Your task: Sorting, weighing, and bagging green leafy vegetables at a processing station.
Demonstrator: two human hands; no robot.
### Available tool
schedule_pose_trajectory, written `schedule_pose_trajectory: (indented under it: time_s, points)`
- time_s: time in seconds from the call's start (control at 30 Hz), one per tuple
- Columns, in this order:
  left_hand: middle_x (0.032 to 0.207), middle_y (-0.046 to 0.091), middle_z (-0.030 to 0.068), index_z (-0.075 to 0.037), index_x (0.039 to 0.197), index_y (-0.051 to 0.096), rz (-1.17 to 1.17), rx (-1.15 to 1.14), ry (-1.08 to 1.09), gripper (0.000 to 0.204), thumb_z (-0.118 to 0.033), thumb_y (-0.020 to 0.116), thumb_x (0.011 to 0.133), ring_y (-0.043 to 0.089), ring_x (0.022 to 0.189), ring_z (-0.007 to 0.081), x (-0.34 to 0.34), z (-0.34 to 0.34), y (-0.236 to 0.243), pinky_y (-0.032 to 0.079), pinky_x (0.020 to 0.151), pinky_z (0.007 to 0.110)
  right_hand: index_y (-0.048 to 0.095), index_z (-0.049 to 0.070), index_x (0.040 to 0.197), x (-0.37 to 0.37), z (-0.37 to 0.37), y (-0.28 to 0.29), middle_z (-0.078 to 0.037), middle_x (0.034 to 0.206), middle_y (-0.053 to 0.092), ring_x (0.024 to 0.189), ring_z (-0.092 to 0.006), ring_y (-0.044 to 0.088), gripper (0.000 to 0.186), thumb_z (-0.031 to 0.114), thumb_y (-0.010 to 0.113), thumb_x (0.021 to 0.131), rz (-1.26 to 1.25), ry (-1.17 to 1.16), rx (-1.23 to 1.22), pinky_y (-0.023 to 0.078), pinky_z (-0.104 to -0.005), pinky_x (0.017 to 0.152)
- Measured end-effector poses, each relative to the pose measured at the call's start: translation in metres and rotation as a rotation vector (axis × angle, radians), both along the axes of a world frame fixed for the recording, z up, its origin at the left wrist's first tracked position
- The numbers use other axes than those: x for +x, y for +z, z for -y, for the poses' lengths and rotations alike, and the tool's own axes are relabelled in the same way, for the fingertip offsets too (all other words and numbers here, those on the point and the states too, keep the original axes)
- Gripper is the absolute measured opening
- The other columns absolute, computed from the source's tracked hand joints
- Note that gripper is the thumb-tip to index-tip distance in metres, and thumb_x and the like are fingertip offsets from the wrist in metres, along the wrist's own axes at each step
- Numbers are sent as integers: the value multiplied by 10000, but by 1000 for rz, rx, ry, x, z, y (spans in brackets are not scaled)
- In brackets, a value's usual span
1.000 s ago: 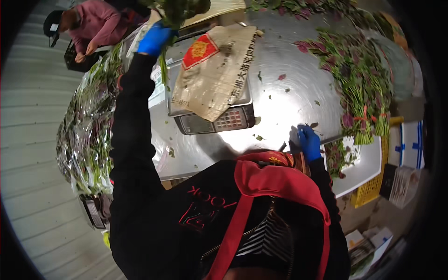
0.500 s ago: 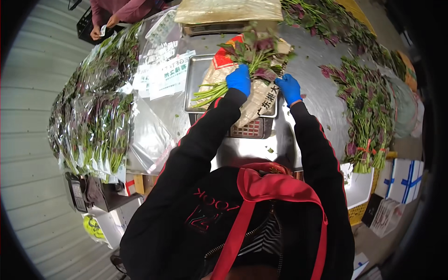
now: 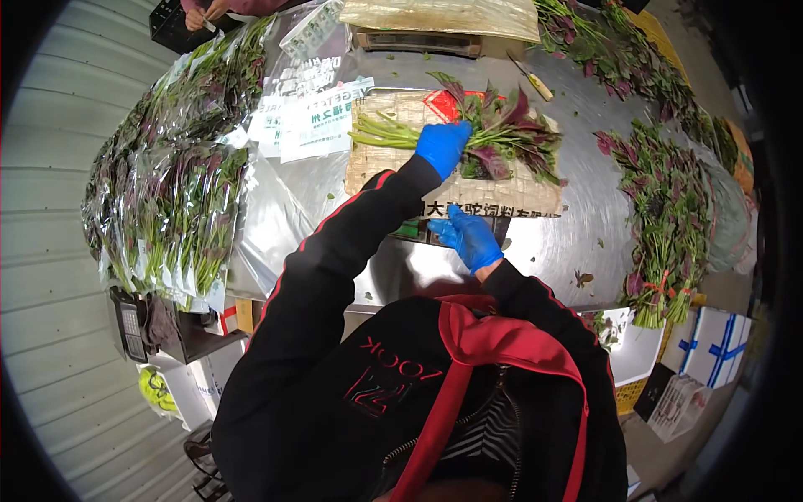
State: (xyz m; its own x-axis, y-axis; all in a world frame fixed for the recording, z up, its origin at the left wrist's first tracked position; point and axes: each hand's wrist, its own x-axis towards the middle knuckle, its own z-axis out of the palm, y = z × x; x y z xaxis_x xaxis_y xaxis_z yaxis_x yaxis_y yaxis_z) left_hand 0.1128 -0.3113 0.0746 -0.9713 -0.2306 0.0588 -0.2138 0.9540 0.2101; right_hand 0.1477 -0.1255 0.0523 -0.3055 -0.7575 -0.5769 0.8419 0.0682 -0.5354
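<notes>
My left hand (image 3: 443,151), in a blue glove, is closed round a bunch of leafy greens (image 3: 514,138) with purple-red leaves. Its pale green stems (image 3: 383,131) stick out to the left, its leaves to the right. The bunch lies on a beige woven sack (image 3: 389,174) with a red patch, spread flat over what is under it. My right hand (image 3: 468,238), also blue-gloved, is at the sack's near edge with fingers stretched apart, holding nothing. Below the sack, part of a dark crate-like base (image 3: 431,234) shows.
Bagged bunches of greens (image 3: 180,217) cover the left side; loose bunches (image 3: 665,217) line the right. Printed plastic bags (image 3: 314,130) lie left of the sack. A knife (image 3: 535,82) lies beyond it, near a board-topped stand (image 3: 435,18). Another person's hands (image 3: 205,15) show far left.
The sack, earlier rumpled and slanted with the tray showing, now lies flat over it. My right hand has left the sack's right side and come nearer me, opening. My left hand keeps the greens.
</notes>
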Motion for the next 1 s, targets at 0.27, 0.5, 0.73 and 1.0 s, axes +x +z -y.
schedule_pose_trajectory:
  time_s: [0.27,0.5,0.73,1.0]
  points:
    - [1242,458,200,-179,1358,316,-104,7,-132,852,-288,721,616,444,1170,318,55,13,16,354,911,527,574,-19,1001,-32,-64,-26,-141,952,641,829,-211,643,254,203,506,896,-305,575,-15,512,-277,601]
    - [1095,596,87,2,1088,583,-826,758,688,371,-301,441,927,555,969,178,181,153,-40,409,891,298,557,-50,978,-96,-165,-95,-150,965,625,766,-192,619,202,76,492,835,-354,-154,124,521,-293,656]
    - [1337,413,107,-80,1340,343,-525,1870,725,716,-618,244,879,418,1203,266,198,115,-148,332,1007,436,498,-6,1184,-109,-80,-148,-98,1113,575,1001,-155,547,352,153,519,871,-617,-52,-113,456,-308,842]
    - [1404,326,96,-107,1387,261,-596,2060,670,697,-592,242,886,329,1274,303,185,41,-113,259,1058,472,533,52,1178,-127,-76,-104,-84,1031,624,889,-185,602,328,190,447,894,-280,-287,76,473,-324,797]
